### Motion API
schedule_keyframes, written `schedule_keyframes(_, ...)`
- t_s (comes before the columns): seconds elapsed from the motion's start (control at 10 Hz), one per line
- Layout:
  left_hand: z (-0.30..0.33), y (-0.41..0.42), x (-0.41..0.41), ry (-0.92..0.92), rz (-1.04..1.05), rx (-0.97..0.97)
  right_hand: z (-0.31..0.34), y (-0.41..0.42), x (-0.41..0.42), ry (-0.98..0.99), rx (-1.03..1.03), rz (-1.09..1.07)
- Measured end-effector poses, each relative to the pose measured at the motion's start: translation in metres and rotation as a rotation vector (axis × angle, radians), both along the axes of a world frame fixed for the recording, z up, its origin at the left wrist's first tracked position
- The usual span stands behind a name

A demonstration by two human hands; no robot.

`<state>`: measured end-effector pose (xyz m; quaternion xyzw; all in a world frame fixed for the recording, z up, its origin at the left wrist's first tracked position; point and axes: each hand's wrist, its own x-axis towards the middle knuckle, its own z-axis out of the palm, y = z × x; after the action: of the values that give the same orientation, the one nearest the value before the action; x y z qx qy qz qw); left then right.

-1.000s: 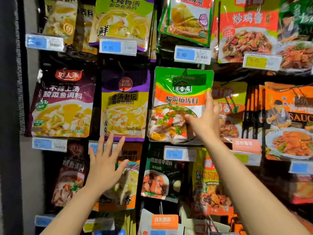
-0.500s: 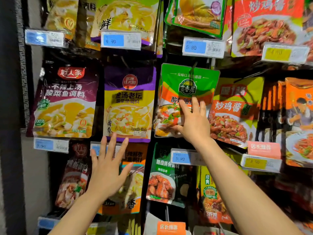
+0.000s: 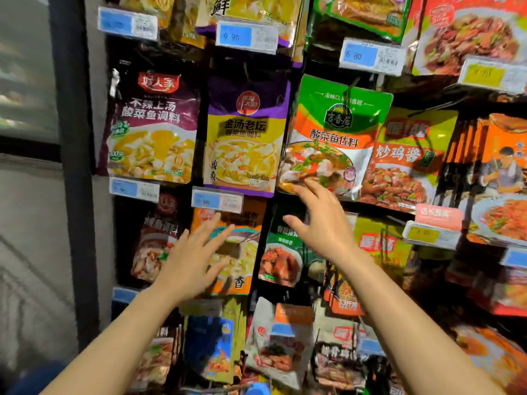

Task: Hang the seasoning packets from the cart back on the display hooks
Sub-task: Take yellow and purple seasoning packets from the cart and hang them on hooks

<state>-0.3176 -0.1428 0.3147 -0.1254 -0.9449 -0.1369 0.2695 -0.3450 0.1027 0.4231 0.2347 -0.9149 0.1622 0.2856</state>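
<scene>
Filling nearly everything ahead of me is the display wall [image 3: 310, 67], rows of seasoning packets hanging close together with price tags clipped under each row. At the far left a dark upright post [image 3: 72, 166] marks the edge of the rack.

Both my forearms reach up from the near edge. In the middle row, from left to right, hang a purple packet [image 3: 154, 124] with a red logo, a purple-and-yellow packet [image 3: 246, 138], then the green-and-orange packet [image 3: 336, 135] (the one I am working with), which hangs on its hook at a slight tilt, its right edge overlapping a yellow-green packet [image 3: 410, 155] beside it. Further right are orange packets [image 3: 504, 158] printed with a cook's figure.

My right hand [image 3: 325, 223] is raised just under the green-and-orange packet, fingers [image 3: 306, 188] spread and relaxed, gripping nothing; the tips lie at the packet's lower edge, and I cannot tell whether they touch it or sit just in front. My left hand [image 3: 191, 260] is lower and to the left, palm toward the wall, fingers wide and holding nothing, in front of an orange packet [image 3: 242, 258] in the row below.

Smallest are the tags: a blue price tag [image 3: 246, 37] reading 9.90 up top, another blue tag [image 3: 370, 56] reading 5.80 right of it, and a yellow tag [image 3: 433, 234] at right.
</scene>
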Motion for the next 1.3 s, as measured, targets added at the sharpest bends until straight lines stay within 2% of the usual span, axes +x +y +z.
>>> schedule_keyframes(0.1, -0.034, -0.012, 0.043, -0.086, -0.04, 0.217, -0.038, -0.029, 0.042, -0.079, -0.129, 0.123)
schedule_keyframes(0.2, -0.067, -0.027, 0.095, -0.226, 0.01, 0.371, -0.087, -0.063, 0.079, -0.251, -0.157, 0.18)
schedule_keyframes(0.4, -0.171, -0.077, 0.21, -0.528, 0.171, 0.636, -0.212, -0.131, 0.159, -0.749, 0.057, 0.274)
schedule_keyframes(0.6, -0.254, -0.117, 0.295, -0.825, 0.385, 0.749, -0.313, -0.172, 0.216, -1.168, 0.097, 0.296)
schedule_keyframes(0.8, -0.344, -0.129, 0.353, -1.222, 0.556, 0.731, -0.418, -0.187, 0.243, -1.524, 0.445, 0.265)
schedule_keyframes(0.9, -0.377, -0.119, 0.373, -1.378, 0.563, 0.777, -0.477, -0.181, 0.252, -1.606, 0.436, 0.212)
schedule_keyframes(1.0, -0.405, -0.125, 0.375, -1.458, 0.585, 0.794, -0.525, -0.177, 0.251, -1.637, 0.427, 0.083)
schedule_keyframes(1.1, -0.433, -0.142, 0.356, -1.409, 0.661, 0.702, -0.552, -0.179, 0.241, -1.501, 0.459, 0.042)
schedule_keyframes(1.2, -0.47, -0.147, 0.334, -1.422, 0.651, 0.391, -0.576, -0.185, 0.223, -1.328, 0.408, 0.019)
schedule_keyframes(1.3, -0.495, -0.135, 0.315, -1.295, 0.617, 0.278, -0.589, -0.195, 0.207, -1.258, 0.495, 0.058)
